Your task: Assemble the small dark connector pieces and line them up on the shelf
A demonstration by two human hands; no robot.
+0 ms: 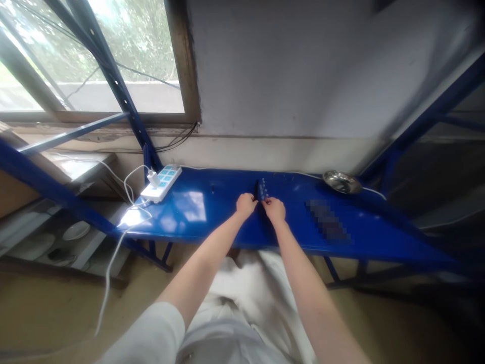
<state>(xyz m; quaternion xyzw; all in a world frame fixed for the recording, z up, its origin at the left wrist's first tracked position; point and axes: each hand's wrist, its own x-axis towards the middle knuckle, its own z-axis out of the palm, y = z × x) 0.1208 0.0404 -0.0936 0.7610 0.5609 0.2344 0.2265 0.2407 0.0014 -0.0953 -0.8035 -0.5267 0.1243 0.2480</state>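
The clear knobbly strip (263, 188) runs lengthwise away from the body, near end pinched by the right hand (275, 208); just left of it, the left hand (246, 203) pinches a slim dark piece (256, 188).

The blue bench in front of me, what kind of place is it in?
Probably a small workshop or utility room: there's a blue metal-framed bench, a power strip with a white cable trailing off its edge, and a scuffed wooden window frame.
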